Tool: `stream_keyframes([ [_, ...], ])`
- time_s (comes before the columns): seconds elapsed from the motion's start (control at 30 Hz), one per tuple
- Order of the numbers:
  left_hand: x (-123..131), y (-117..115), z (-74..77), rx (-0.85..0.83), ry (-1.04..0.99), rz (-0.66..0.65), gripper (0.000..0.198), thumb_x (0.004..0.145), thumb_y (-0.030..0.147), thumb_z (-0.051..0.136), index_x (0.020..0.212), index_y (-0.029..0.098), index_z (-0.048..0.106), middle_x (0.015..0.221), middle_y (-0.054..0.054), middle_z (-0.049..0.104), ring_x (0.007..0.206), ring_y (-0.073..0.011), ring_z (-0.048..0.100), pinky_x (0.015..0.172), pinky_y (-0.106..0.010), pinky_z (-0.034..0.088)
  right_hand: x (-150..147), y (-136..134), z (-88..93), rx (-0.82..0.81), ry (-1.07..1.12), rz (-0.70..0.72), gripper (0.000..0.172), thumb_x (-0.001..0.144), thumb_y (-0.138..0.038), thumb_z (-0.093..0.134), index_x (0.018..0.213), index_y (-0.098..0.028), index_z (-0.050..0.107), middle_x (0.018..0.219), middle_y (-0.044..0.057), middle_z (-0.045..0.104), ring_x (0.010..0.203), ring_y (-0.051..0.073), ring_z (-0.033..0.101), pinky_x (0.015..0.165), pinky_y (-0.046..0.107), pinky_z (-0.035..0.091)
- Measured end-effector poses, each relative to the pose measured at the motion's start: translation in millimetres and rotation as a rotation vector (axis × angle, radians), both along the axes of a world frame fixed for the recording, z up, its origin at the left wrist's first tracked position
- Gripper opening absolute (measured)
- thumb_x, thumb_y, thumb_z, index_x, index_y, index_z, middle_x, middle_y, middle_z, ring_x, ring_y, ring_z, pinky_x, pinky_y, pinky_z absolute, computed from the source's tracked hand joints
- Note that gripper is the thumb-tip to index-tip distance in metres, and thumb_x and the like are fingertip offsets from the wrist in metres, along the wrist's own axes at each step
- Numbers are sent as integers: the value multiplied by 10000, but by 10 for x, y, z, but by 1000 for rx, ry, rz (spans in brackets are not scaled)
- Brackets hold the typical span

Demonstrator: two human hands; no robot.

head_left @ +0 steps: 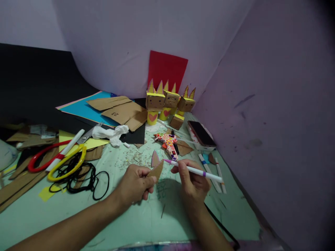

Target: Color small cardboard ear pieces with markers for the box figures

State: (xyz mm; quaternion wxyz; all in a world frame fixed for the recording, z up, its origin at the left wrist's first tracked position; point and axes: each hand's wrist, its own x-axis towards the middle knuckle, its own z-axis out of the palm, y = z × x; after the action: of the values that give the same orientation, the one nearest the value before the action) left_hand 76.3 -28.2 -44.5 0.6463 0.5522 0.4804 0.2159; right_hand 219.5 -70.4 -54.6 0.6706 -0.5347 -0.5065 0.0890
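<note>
My left hand (pixel 137 183) pinches a small pointed cardboard piece (pixel 157 171) between thumb and fingers. My right hand (pixel 194 179) is closed round a white marker (pixel 201 172) with a purple band, held like a pen. Its purple tip touches or nearly touches the upper point of the cardboard. Just behind, a second pointed cardboard piece (pixel 155 158) with a purple edge lies on the table. Beyond it is a glue gun (pixel 169 143) with a colourful pattern.
Yellow-and-cardboard figures (pixel 155 101) with pointed ears stand at the back before a red sheet (pixel 167 69). Scissors (pixel 52 157) with red and yellow handles and black cord (pixel 75 177) lie left. At right are a phone (pixel 201 133) and more markers (pixel 209 174).
</note>
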Motion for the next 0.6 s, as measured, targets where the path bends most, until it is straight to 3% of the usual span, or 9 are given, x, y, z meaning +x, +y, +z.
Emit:
stream_keyframes([
  [0.17,2,3,21,8,13,1,224,572,349,523,444,170,485,344,48,453,277,-53,372,291,-163,231,-3,6,3,-7,-10,49,157,815,-241,554,681,-179,607,576,-1,607,533,140,580,490,256,443],
  [0.33,5,-2,39,-11,24,17,215,578,325,531,439,169,479,352,45,458,279,-54,367,293,-167,226,-3,-2,9,6,17,-21,115,818,-226,558,729,-177,612,600,1,613,557,143,591,497,258,446],
  [0.5,1,-5,27,-7,25,10,221,590,315,536,436,165,486,346,38,455,285,-59,375,300,-167,224,20,-1,7,9,-56,65,166,821,-227,548,672,-183,604,574,5,608,533,141,580,482,258,438],
  [0.6,0,-1,19,-14,26,9,226,594,320,530,434,169,478,322,43,436,272,-56,355,298,-168,223,39,7,-6,24,-65,18,137,817,-198,555,691,-186,609,592,3,610,553,143,593,478,247,430],
])
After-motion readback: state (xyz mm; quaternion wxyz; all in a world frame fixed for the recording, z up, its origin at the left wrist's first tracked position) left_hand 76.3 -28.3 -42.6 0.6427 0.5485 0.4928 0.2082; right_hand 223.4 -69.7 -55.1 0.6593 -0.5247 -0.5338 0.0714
